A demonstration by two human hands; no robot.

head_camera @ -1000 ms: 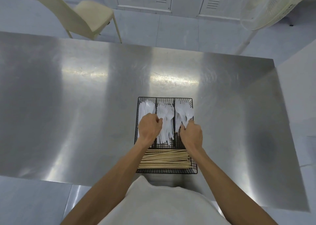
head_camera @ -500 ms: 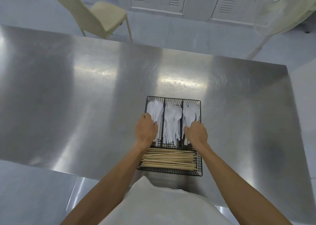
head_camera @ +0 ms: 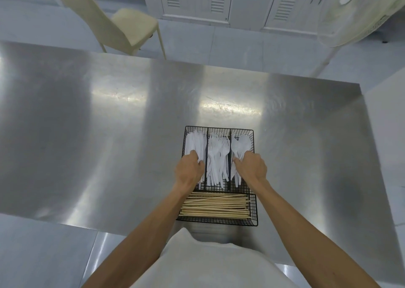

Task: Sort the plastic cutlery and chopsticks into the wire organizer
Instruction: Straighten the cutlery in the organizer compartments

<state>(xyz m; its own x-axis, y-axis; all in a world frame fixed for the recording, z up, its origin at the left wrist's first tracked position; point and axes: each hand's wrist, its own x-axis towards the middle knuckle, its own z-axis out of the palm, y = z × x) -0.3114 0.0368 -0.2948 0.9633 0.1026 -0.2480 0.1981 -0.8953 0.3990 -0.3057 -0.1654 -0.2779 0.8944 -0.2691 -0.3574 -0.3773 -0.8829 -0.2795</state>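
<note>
Looking down at a black wire organizer (head_camera: 254,206) sitting on the near edge of a steel table (head_camera: 109,134), right in front of the person. It's split into 4 slots: 3 long ones side by side at the far end, plus 1 crosswise slot closest to the body. Left slot has white plastic knives (head_camera: 196,140), middle slot has forks (head_camera: 218,154) with tines pointing away, and the right slot has spoons (head_camera: 241,144), bowls also at the far end. The crosswise slot is packed with wooden chopsticks (head_camera: 215,207) lying flat and parallel, running left to right. Both hands are down in the organizer. Left hand (head_camera: 189,171) has its fingers curled around the handle end of the knives, thumb on the inner side by the divider. Right hand (head_camera: 252,167) is doing the same with the spoons, fingers bent down into the bunch and gripping it; fingertips are hidden, so how tight I can't tell. Forks are untouched between the 2 hands. Past the table there's a cream chair (head_camera: 122,24), white louvered cabinets (head_camera: 197,0) and a fan (head_camera: 361,13) at the top right.
</note>
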